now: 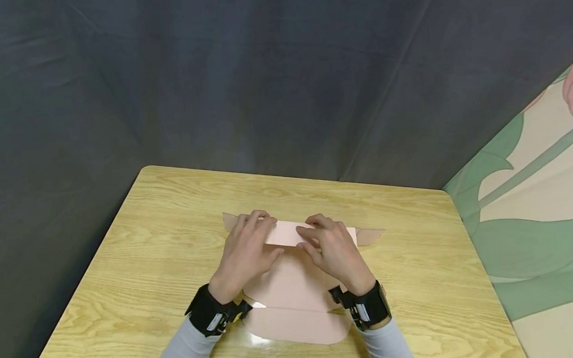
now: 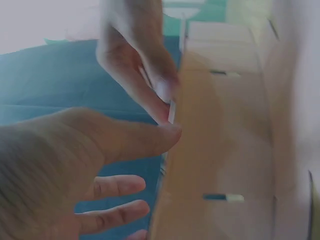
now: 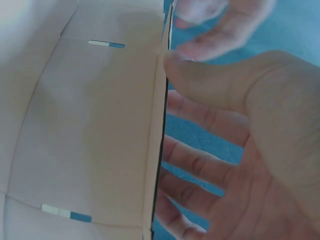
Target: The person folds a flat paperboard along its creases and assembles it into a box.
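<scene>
A flat-cut cardboard box (image 1: 290, 284) in a pale pinkish tan lies partly unfolded in front of me. Its far panel (image 1: 285, 234) stands raised, with a small flap sticking out at either end. At the left part of that panel's top edge is my left hand (image 1: 245, 249), thumb on the near side and fingers behind. My right hand (image 1: 335, 249) pinches the same edge farther right, its thumb on the near face and its fingers spread along the back. Two narrow slots show in the panel (image 3: 95, 125) in the right wrist view.
The box lies on a wood-grain table (image 1: 152, 257). Beyond the table's far edge hangs a dark curtain (image 1: 264, 85). A cloth with a large leaf and flower print (image 1: 544, 243) hangs along the right side. Black straps with cameras sit on both wrists.
</scene>
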The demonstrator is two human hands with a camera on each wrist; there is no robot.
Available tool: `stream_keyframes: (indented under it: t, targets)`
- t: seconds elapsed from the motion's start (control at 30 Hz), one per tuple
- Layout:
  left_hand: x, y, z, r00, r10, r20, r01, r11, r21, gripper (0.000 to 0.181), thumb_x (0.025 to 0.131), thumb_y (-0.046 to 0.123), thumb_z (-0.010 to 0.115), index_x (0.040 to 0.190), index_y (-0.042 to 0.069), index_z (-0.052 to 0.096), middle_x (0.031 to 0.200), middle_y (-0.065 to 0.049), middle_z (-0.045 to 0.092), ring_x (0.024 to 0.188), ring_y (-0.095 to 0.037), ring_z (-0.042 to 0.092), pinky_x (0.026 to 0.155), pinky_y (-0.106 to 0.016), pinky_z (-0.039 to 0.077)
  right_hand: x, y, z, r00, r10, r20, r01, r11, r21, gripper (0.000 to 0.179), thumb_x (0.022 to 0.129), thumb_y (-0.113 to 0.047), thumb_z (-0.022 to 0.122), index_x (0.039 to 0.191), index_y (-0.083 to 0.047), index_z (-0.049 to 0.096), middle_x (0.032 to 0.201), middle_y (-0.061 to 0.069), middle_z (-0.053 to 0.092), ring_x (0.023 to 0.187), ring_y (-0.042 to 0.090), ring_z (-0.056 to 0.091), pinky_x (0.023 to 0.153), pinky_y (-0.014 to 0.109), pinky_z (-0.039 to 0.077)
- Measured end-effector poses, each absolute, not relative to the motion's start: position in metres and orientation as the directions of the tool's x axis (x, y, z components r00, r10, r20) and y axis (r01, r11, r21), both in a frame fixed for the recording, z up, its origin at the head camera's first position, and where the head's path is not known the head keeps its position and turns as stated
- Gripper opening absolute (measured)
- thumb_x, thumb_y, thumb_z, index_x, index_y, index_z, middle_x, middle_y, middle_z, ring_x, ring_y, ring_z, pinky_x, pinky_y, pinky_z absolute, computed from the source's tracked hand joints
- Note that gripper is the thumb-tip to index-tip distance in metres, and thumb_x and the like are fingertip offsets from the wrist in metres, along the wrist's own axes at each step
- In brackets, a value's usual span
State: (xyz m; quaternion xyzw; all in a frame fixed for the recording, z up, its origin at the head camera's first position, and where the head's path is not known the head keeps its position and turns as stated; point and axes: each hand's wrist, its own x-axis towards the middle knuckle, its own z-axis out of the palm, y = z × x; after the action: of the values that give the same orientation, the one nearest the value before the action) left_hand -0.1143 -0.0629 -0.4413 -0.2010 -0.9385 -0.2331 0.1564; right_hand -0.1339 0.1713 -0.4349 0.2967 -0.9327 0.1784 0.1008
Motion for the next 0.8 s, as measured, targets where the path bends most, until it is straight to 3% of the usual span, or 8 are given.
stream_keyframes:
  t: [0.13,0.47,0.8]
  targets:
    - [-0.114,-0.070,-0.452,-0.864,0.288,0.413,0.447,0.817,0.364,0.056,0.076,0.024,0.098,0.122,0.011,0.070,0.126,-0.010,0.063,0.107,-0.034,0.059,0.085,-0.043,0.056,-0.133,0.168,-0.436,-0.802,-0.523,0.289,-0.593,0.759,-0.269,0.031,0.095,-0.025,0.084,0.124,-0.014,0.082,0.127,0.013,0.072,0.107,0.031,0.072,0.091,0.056,0.058]
    - [-0.113,-0.074,-0.473,-0.821,0.193,0.537,0.450,0.798,0.401,0.039,0.077,0.007,0.092,0.111,0.007,0.072,0.117,-0.011,0.066,0.102,-0.032,0.060,0.085,-0.041,0.055,-0.135,0.166,-0.435,-0.788,-0.534,0.306,-0.607,0.758,-0.239,0.031,0.094,-0.026,0.085,0.122,-0.014,0.082,0.125,0.014,0.073,0.106,0.031,0.073,0.091,0.056,0.059]
    - [-0.116,-0.075,-0.480,-0.826,0.157,0.541,0.452,0.758,0.470,0.039,0.075,-0.002,0.088,0.110,0.004,0.072,0.118,-0.013,0.066,0.106,-0.034,0.064,0.084,-0.042,0.061,-0.134,0.164,-0.437,-0.777,-0.540,0.323,-0.619,0.748,-0.239,0.029,0.094,-0.024,0.085,0.121,-0.014,0.083,0.124,0.014,0.073,0.104,0.030,0.074,0.089,0.054,0.060]
